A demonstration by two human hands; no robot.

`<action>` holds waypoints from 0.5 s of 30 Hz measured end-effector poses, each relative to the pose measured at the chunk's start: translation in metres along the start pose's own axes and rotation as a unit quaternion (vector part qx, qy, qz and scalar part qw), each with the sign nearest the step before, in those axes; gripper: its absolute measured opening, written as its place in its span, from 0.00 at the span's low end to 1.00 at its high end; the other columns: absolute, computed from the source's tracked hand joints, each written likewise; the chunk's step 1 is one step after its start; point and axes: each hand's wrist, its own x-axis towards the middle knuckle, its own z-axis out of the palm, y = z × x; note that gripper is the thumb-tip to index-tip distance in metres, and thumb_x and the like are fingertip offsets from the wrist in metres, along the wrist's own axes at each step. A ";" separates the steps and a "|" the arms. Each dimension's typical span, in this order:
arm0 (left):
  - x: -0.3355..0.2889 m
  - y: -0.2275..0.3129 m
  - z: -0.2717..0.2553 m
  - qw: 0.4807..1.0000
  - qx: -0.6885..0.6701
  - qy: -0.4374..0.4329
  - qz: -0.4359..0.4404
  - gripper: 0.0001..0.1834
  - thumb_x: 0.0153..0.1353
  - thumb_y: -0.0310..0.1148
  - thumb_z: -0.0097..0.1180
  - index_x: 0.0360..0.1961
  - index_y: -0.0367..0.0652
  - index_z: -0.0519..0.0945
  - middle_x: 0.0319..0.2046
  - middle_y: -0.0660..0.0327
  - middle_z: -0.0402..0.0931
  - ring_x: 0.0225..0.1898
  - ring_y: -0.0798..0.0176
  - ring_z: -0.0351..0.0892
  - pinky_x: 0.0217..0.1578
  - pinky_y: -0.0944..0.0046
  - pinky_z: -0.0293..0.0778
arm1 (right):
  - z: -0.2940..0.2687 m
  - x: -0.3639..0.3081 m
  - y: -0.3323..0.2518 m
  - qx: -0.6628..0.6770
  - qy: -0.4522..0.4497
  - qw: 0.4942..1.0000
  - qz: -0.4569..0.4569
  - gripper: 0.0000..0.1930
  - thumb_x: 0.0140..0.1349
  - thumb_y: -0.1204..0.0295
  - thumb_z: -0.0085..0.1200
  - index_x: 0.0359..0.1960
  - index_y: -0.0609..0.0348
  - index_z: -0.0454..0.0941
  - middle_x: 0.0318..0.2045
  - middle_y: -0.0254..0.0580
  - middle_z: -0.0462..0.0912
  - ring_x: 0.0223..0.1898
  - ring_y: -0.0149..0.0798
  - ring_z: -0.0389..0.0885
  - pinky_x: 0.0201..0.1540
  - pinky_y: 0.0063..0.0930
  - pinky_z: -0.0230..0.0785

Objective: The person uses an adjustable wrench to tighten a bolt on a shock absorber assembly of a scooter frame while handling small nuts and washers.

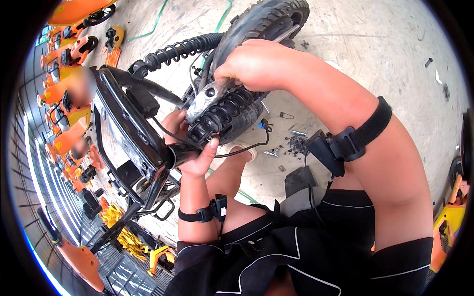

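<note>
A bike's rear end lies before me, with a black frame (129,118), a coil-spring shock absorber (224,109) and a knobby-tyred wheel (269,22). My left hand (193,160) is wrapped round the lower end of this shock absorber, thumb on the near side and fingers behind. My right hand (254,64) is closed at the upper end of a scuffed grey metal arm (205,98) beside the wheel; its fingertips are partly hidden, and I cannot make out what they grip. A second coil-spring shock (180,51) stretches from the frame toward the wheel, beyond my hands.
Loose bolts and small screws (296,143) lie on the concrete floor near my knee. A black cable with a blue connector (264,124) hangs beside the wheel arm. Orange bikes (69,138) stand in a row at the left, near yellow parts (129,241).
</note>
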 end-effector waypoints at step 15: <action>-0.002 -0.003 0.002 1.000 -0.026 0.015 -0.004 0.44 0.45 0.39 0.75 0.60 0.35 0.63 0.53 0.53 0.64 0.51 0.58 0.69 0.54 0.55 0.68 | -0.013 -0.004 -0.013 -0.008 -0.044 0.998 0.048 0.21 0.51 0.81 0.52 0.46 0.46 0.82 0.38 0.41 0.85 0.44 0.50 0.82 0.47 0.42 0.73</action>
